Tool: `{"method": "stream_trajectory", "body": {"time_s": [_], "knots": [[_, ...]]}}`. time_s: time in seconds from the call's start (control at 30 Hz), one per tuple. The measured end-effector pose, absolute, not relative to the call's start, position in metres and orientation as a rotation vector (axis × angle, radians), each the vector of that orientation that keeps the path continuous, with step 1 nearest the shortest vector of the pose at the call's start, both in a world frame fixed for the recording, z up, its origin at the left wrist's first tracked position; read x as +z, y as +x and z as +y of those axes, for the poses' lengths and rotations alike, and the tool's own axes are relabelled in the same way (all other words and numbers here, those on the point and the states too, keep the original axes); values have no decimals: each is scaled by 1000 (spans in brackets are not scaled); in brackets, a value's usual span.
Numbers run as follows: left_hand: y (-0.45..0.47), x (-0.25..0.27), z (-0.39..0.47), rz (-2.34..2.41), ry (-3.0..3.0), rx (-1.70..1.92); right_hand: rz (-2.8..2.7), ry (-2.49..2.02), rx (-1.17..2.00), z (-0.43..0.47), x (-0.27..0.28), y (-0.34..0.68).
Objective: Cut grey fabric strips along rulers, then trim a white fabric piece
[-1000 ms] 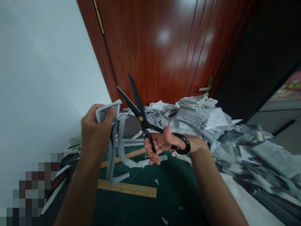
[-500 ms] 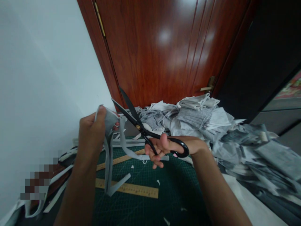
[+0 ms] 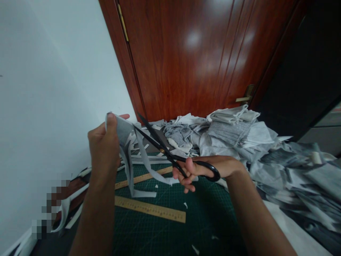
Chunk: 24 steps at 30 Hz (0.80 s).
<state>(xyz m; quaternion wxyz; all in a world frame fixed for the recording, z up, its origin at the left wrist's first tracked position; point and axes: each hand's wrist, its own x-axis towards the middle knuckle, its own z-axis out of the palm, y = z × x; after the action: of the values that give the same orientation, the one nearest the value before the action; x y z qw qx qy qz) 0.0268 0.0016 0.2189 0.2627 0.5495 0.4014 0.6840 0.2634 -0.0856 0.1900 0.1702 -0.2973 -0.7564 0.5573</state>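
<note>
My left hand [image 3: 105,145] pinches a piece of light grey fabric [image 3: 124,131] between thumb and fingers, held up above the mat. Long narrow strips of the fabric [image 3: 149,163] dangle from it toward the right. My right hand [image 3: 190,172] has its thumb and fingers through the handle loops of large black scissors [image 3: 162,150]. Their blades are parted and point up and left, the lower tip at the right edge of the held fabric. Whether the blades touch the cloth I cannot tell.
Two wooden rulers, a nearer ruler [image 3: 151,209] and a farther ruler [image 3: 144,179], lie on the green cutting mat [image 3: 170,234] with small scraps. Heaped grey and white fabric [image 3: 234,133] lines the back and right. Behind stands a brown door [image 3: 186,64]; a white wall [image 3: 53,89] rises at left.
The scissors' blades have come closer together and their tips lower, nearer the fabric. The fabric's hanging strips have swung. The whole view has shifted slightly.
</note>
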Motion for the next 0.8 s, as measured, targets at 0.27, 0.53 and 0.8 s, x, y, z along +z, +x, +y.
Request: {"method": "stream_trajectory", "body": {"time_s": [0.27, 0.53, 0.8], "knots": [[28, 221, -3, 1044, 1497, 1894, -2061, -924, 1692, -86, 188, 258], [32, 217, -2, 986, 1528, 1906, -2092, -836, 1653, -78, 177, 249], [41, 216, 3, 971, 1427, 2007, -2074, -729, 1554, -69, 164, 238]]}}
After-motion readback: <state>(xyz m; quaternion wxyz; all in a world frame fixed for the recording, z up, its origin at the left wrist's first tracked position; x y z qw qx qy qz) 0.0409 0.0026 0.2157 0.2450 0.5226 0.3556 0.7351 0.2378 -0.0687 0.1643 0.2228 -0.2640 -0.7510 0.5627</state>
